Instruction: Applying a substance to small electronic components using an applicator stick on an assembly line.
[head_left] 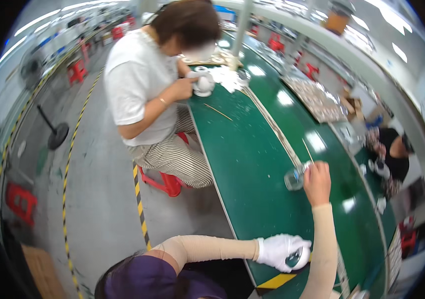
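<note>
My left hand (275,250), in a white glove, is closed around a rounded white housing (302,258) with a dark, glossy round face. It holds the housing just over the near end of the green tabletop (267,209). Farther out, my bare right hand (318,180) pinches a thin wooden stick (307,151), whose one end points up and away. Its fingertips are right at the mouth of a small clear glass jar (293,180). I cannot tell whether the stick's lower end is inside. Beige sleeves cover both my forearms.
A seated co-worker (145,82) handles a white device (203,83) at the table's far left, beside white pieces (228,78). Another thin stick (218,111) lies nearby. A pale strip (275,127) runs lengthwise. Yellow-black tape (276,281) marks the near edge. Another person (397,154) sits at right.
</note>
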{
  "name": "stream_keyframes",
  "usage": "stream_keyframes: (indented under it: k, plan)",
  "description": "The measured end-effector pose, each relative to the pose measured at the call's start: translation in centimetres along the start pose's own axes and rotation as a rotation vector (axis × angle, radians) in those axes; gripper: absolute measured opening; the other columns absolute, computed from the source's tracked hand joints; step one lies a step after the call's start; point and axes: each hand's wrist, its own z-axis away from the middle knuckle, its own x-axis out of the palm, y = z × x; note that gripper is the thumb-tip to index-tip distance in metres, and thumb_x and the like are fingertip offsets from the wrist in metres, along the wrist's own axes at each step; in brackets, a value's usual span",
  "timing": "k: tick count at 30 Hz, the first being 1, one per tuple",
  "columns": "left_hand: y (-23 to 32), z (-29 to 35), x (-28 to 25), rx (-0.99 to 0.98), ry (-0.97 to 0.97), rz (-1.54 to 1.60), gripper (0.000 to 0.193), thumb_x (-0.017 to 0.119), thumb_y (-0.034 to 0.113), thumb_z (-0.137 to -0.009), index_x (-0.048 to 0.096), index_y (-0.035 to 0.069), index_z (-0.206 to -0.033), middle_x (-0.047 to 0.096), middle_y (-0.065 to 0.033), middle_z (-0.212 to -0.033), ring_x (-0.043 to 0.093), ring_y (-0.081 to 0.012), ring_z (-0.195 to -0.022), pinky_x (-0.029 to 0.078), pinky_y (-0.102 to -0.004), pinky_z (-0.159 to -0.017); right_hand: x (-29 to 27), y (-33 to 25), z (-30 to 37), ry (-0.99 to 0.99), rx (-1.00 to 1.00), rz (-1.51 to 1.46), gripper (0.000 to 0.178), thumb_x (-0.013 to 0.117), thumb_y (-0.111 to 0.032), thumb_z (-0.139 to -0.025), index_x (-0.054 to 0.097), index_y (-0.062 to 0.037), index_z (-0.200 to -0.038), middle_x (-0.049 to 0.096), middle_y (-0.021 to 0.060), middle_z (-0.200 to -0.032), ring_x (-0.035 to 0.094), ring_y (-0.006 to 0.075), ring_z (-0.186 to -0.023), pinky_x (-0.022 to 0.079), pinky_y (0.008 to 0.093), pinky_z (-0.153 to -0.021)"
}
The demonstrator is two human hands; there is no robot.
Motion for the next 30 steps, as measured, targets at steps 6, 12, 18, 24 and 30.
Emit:
stream_keyframes:
  k: [6, 12, 18, 24, 30]
  plan:
    - [0.1, 2.5, -1.3, -0.043, -0.032, 0.043, 0.090, 0.082, 0.028, -0.065, 0.037, 0.006, -0.139, 0.056, -0.0188, -0.116, 0.061, -0.0386, -0.099, 0.052, -0.0427, -0.083, -0.4, -0.9, -1.5, -0.029, 0.087, -0.172, 0.008, 0.063, -0.003, -0.083, 0.066, 0.0024, -0.088, 0.059, 0.0146, -0.088, 0.056, 0.0330, -0.087, 0.047, 0.0430, -0.077]
    - [0.1, 2.0, -1.3, -0.086, -0.075, 0.042, 0.092, 0.082, 0.029, -0.066, 0.035, 0.008, -0.142, 0.055, -0.0185, -0.117, 0.060, -0.0385, -0.102, 0.052, -0.0427, -0.087, 0.2, 0.4, -2.7, -0.080, 0.196, -0.130, 0.011, 0.067, -0.007, -0.080, 0.070, 0.0028, -0.083, 0.063, 0.0181, -0.083, 0.061, 0.0360, -0.082, 0.049, 0.0426, -0.074]
    - [0.2, 1.6, -1.7, -0.082, -0.074, 0.047, 0.092, 0.082, 0.029, -0.065, 0.036, 0.007, -0.142, 0.056, -0.0185, -0.118, 0.061, -0.0384, -0.102, 0.052, -0.0425, -0.088, -0.3, -0.1, -3.4, -0.097, 0.203, -0.071, 0.012, 0.068, -0.011, -0.079, 0.070, 0.0009, -0.081, 0.062, 0.0175, -0.082, 0.061, 0.0365, -0.081, 0.049, 0.0444, -0.074]
    - [0.4, 2.0, -1.2, -0.067, -0.064, 0.018, 0.095, 0.083, 0.030, -0.065, 0.034, 0.008, -0.144, 0.055, -0.0198, -0.120, 0.060, -0.0388, -0.105, 0.051, -0.0421, -0.090, -0.1, 0.0, -2.7, -0.082, 0.211, -0.040, 0.013, 0.070, -0.013, -0.080, 0.070, -0.0007, -0.079, 0.062, 0.0166, -0.080, 0.061, 0.0360, -0.079, 0.049, 0.0450, -0.072]
    - [0.1, 1.9, -1.1, -0.079, -0.098, 0.027, 0.095, 0.083, 0.030, -0.067, 0.033, 0.009, -0.145, 0.054, -0.0201, -0.122, 0.059, -0.0384, -0.107, 0.050, -0.0413, -0.092, -0.7, -0.9, -2.7, -0.089, 0.233, -0.095, 0.013, 0.069, -0.012, -0.081, 0.070, 0.0008, -0.080, 0.063, 0.0180, -0.082, 0.062, 0.0371, -0.080, 0.050, 0.0449, -0.073]
